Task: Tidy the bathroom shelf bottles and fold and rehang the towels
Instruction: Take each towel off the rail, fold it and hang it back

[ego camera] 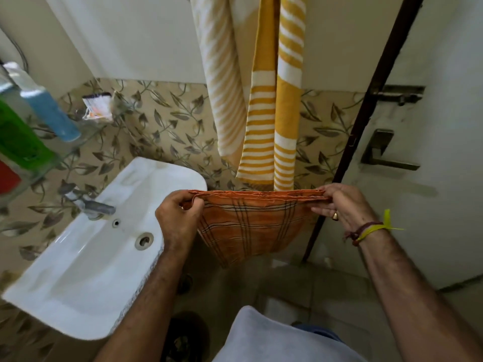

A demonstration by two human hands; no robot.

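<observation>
The orange towel [248,226] is up in the air, just to the right of the sink [86,270], stretched flat between two hands. It looks already folded, because the top edge shows a few layers bunched together.

The left hand [177,218] pinches the top corner nearest the sink, with thumb and fingers curled tight on the cloth. The right hand [345,207] pinches the other top corner, farther from the sink, and its fingers are closed on the edge too. Both hands are clamped on the towel and neither one is loose.

This towel looks thin, soft and light — it sags in the middle and hangs down in a floppy curve. It will not break and it is not slippery, but it will droop and come unfolded if one corner is let go. The best place to hold it is at the top corners, where all the layers meet, so they stay lined up. For one more fold, bring the two corners together.

A yellow striped towel [271,100] hangs on the wall above and to the right of the sink, just behind the orange one. Up to the left of the sink, some bottles stand on a shelf — a blue bottle [49,111] and a green bottle [18,137]. They look blurry, so I cannot tell if they are tidy yet.
</observation>
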